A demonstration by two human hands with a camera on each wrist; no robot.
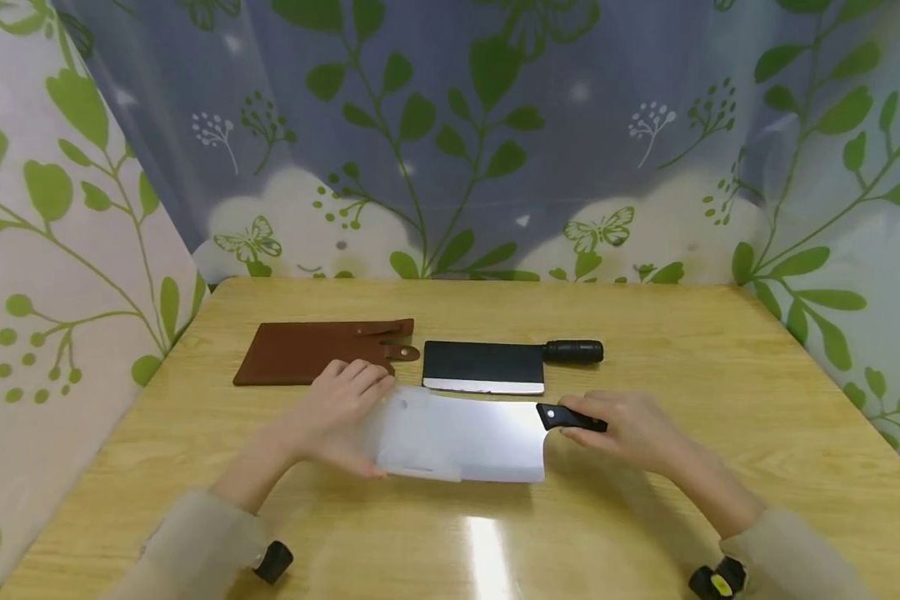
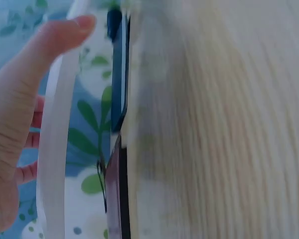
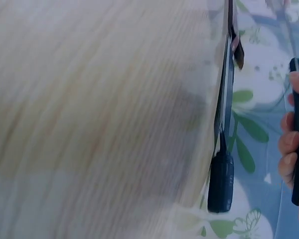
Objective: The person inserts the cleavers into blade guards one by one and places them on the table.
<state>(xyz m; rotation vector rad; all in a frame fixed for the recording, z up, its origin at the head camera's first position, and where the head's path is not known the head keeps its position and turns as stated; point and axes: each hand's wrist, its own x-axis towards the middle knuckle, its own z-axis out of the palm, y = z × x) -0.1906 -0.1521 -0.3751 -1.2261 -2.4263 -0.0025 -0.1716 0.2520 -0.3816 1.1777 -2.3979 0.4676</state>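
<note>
Partway through, as far as can be judged: translucent sheath over only the left part of the silver cleaver, bare towards the handle. Impossible to tell from this moment whether going on or coming off; either way, seemingly with a good deal of sliding left. Raised a little above the desk, nearer to the wearer than 2 other things lying there: a brown cover with a loose strap, and a black cleaver. Grasped by 2 hands: around the sheathed end with the left hand, around the handle with the right hand. Broad, smooth and shiny where bare, milky under the sheath, with 1 bright rivet showing on the black grip
</note>
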